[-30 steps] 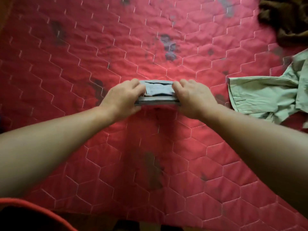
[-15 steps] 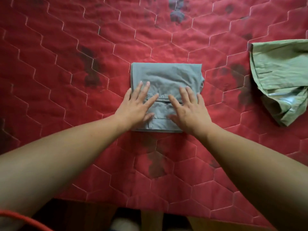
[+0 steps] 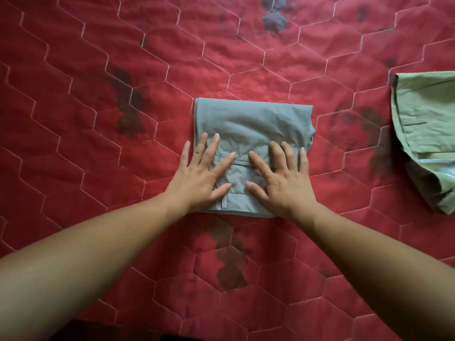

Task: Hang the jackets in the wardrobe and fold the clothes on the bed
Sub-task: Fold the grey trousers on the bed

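since both palms lie flat and unclenched on the folded grey garment (image 3: 251, 121), gripping nothing, the unfolded green garment (image 3: 428, 134) at 3 o'clock sits nearer the right hand (image 3: 283, 183) than the left hand (image 3: 199, 178).

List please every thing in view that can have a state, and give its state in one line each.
grey garment: folded into a flat rectangle, lying on the quilt.
green garment: partly folded, lying apart at the right edge.
left hand: open, flat, pressing on the grey garment.
right hand: open, flat, pressing on the grey garment.
red quilt: spread out, with dark patches.
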A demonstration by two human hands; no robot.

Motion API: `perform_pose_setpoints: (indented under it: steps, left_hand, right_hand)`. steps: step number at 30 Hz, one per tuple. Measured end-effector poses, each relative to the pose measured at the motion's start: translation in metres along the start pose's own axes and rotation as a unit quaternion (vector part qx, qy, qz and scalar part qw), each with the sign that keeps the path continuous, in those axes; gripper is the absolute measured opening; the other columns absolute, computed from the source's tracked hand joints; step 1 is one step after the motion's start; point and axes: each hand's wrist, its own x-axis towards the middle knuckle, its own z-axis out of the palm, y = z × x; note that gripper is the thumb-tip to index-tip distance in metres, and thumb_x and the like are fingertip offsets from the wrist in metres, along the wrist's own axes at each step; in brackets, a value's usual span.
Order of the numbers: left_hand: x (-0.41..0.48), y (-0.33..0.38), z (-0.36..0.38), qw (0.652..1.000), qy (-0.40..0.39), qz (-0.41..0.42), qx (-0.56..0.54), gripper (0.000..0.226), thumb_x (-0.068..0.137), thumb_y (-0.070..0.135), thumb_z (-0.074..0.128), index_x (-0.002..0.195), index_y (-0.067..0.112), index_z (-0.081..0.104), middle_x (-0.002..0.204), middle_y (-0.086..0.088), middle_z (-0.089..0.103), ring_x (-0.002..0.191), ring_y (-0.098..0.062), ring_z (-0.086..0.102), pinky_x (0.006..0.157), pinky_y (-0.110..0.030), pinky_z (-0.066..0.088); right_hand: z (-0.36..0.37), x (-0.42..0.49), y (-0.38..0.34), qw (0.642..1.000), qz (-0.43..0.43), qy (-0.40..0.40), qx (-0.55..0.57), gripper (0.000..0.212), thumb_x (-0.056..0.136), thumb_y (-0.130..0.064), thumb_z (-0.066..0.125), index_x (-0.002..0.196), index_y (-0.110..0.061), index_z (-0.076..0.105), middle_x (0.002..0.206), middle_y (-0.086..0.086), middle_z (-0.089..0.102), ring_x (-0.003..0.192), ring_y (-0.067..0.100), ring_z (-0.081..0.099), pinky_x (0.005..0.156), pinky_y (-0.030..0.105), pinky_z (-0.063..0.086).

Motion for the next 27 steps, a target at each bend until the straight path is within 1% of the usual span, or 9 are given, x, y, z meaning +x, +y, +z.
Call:
perform_pose_setpoints:
  steps: [2, 4, 9, 14, 17, 19, 22, 24, 27]
  left_hand:
    - [0.017, 0.000, -0.009, 0.999, 0.033, -0.018, 0.002, 0.073, 0.093, 0.066, 0.030, 0.158, 0.033, 0.025, 0.168, -0.018, 0.003, 0.155, -0.040, -0.002, 0.120, -0.066, 0.009]
    - [0.039, -0.001, -0.015, 0.998, 0.038, -0.053, -0.006, 0.073, 0.094, 0.066, 0.029, 0.159, 0.033, 0.020, 0.168, -0.017, 0.001, 0.155, -0.037, -0.004, 0.121, -0.064, 0.005]
    - [0.060, -0.009, -0.007, 0.997, -0.021, -0.071, -0.029, 0.076, 0.097, 0.067, 0.026, 0.160, 0.036, -0.003, 0.166, -0.014, -0.022, 0.152, -0.034, -0.024, 0.121, -0.063, 0.003]
    - [0.050, -0.008, -0.025, 0.985, -0.037, -0.093, -0.143, 0.078, 0.096, 0.062, 0.046, 0.160, 0.039, 0.008, 0.164, -0.008, -0.030, 0.151, -0.028, -0.028, 0.123, -0.055, 0.002]
    - [0.022, 0.001, -0.034, 0.926, 0.036, -0.214, -0.309, 0.074, 0.091, 0.040, 0.070, 0.154, 0.035, 0.033, 0.165, -0.007, -0.016, 0.153, -0.020, 0.003, 0.121, -0.036, 0.014]
    - [0.010, 0.005, -0.038, 0.858, 0.046, -0.292, -0.421, 0.063, 0.089, 0.025, 0.074, 0.146, 0.030, 0.047, 0.157, -0.010, 0.014, 0.140, -0.012, 0.027, 0.116, -0.022, 0.021]
    - [0.008, 0.000, -0.040, 0.791, 0.036, -0.330, -0.514, 0.045, 0.081, 0.022, 0.076, 0.120, 0.040, 0.063, 0.129, -0.002, 0.041, 0.122, -0.022, 0.053, 0.114, -0.032, 0.039]
    - [0.013, -0.008, -0.045, 0.748, 0.024, -0.338, -0.571, 0.037, 0.077, 0.021, 0.075, 0.106, 0.043, 0.067, 0.119, -0.003, 0.056, 0.108, -0.023, 0.062, 0.101, -0.037, 0.052]
    - [0.023, -0.014, -0.058, 0.687, -0.006, -0.335, -0.645, 0.034, 0.077, 0.007, 0.072, 0.099, 0.033, 0.068, 0.105, -0.003, 0.068, 0.092, -0.019, 0.064, 0.086, -0.035, 0.056]
  right_hand:
    - [-0.011, 0.023, 0.001, 0.999, 0.011, 0.045, 0.019, 0.070, 0.096, -0.073, 0.031, 0.158, -0.040, 0.028, 0.165, 0.015, 0.023, 0.152, 0.036, 0.019, 0.121, 0.066, 0.010]
    - [-0.013, 0.049, 0.006, 0.997, 0.031, 0.063, 0.012, 0.070, 0.099, -0.071, 0.029, 0.161, -0.039, 0.022, 0.168, 0.015, 0.014, 0.156, 0.037, 0.010, 0.120, 0.068, 0.006]
    - [0.005, 0.073, 0.017, 0.999, 0.053, 0.002, -0.010, 0.074, 0.098, -0.077, 0.013, 0.161, -0.043, -0.004, 0.170, 0.013, -0.014, 0.155, 0.036, -0.018, 0.118, 0.071, -0.009]
    - [-0.007, 0.056, 0.008, 0.991, 0.119, 0.011, 0.059, 0.077, 0.097, -0.074, 0.028, 0.162, -0.040, 0.007, 0.169, 0.018, -0.013, 0.156, 0.038, -0.014, 0.123, 0.064, -0.003]
    - [-0.015, 0.018, -0.004, 0.932, 0.262, 0.037, 0.250, 0.078, 0.095, -0.056, 0.058, 0.161, -0.035, 0.022, 0.167, 0.025, -0.002, 0.155, 0.041, 0.002, 0.125, 0.051, 0.012]
    - [-0.019, -0.001, -0.014, 0.872, 0.315, 0.054, 0.370, 0.075, 0.092, -0.034, 0.069, 0.157, -0.032, 0.033, 0.159, 0.024, 0.020, 0.147, 0.038, 0.024, 0.123, 0.042, 0.021]
    - [-0.027, -0.004, -0.010, 0.797, 0.343, 0.050, 0.495, 0.063, 0.089, -0.018, 0.073, 0.146, -0.031, 0.050, 0.138, 0.012, 0.044, 0.128, 0.020, 0.043, 0.112, 0.024, 0.031]
    - [-0.036, 0.004, 0.003, 0.771, 0.333, 0.041, 0.542, 0.052, 0.088, -0.015, 0.074, 0.133, -0.029, 0.054, 0.129, 0.005, 0.055, 0.120, 0.016, 0.053, 0.108, 0.025, 0.039]
    - [-0.053, 0.013, 0.020, 0.697, 0.308, -0.012, 0.648, 0.054, 0.086, -0.003, 0.075, 0.127, -0.029, 0.053, 0.124, -0.004, 0.060, 0.102, 0.010, 0.064, 0.094, 0.029, 0.055]
